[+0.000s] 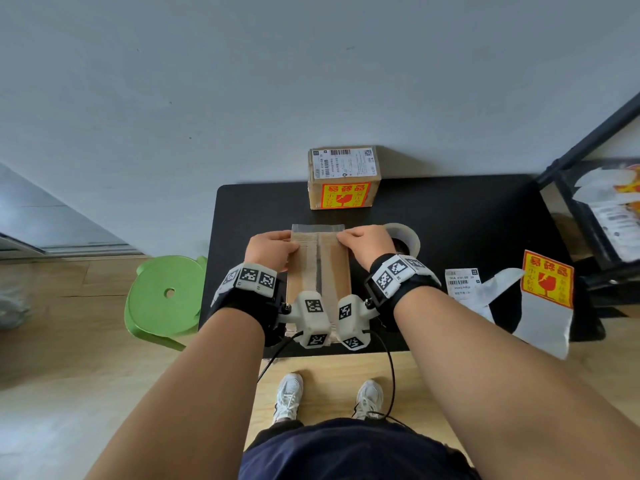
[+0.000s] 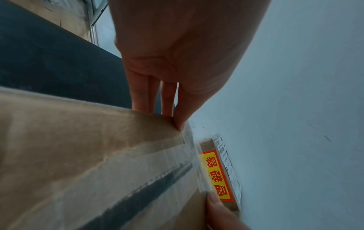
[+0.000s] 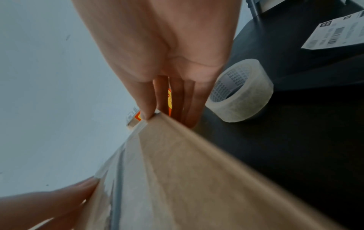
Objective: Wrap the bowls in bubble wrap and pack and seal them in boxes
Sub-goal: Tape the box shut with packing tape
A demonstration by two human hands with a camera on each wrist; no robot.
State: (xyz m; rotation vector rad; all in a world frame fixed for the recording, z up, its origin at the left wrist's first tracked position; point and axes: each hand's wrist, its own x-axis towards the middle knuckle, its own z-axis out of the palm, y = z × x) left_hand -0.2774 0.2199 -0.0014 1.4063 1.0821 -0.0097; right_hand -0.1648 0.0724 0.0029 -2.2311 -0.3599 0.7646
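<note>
A brown cardboard box [image 1: 332, 268] lies closed on the black table [image 1: 467, 220], with clear tape along its top seam. A clear tape strip [image 1: 318, 229] runs across the box's far edge and sticks out past it. My left hand [image 1: 285, 239] pinches the strip's left end at the far left corner, the other fingers reaching down the box's side [image 2: 141, 96]. My right hand [image 1: 348, 237] pinches the right end at the far right corner [image 3: 148, 114]. No bowl or bubble wrap is in sight.
A sealed box [image 1: 343, 181] with a red-and-yellow fragile sticker stands at the table's back edge by the wall. A tape roll [image 1: 403, 237] lies just right of my right hand. A shipping label [image 1: 462, 282] and a sticker sheet [image 1: 547, 278] lie further right. Green stool [image 1: 166, 296] on the left, black rack [image 1: 595, 209] on the right.
</note>
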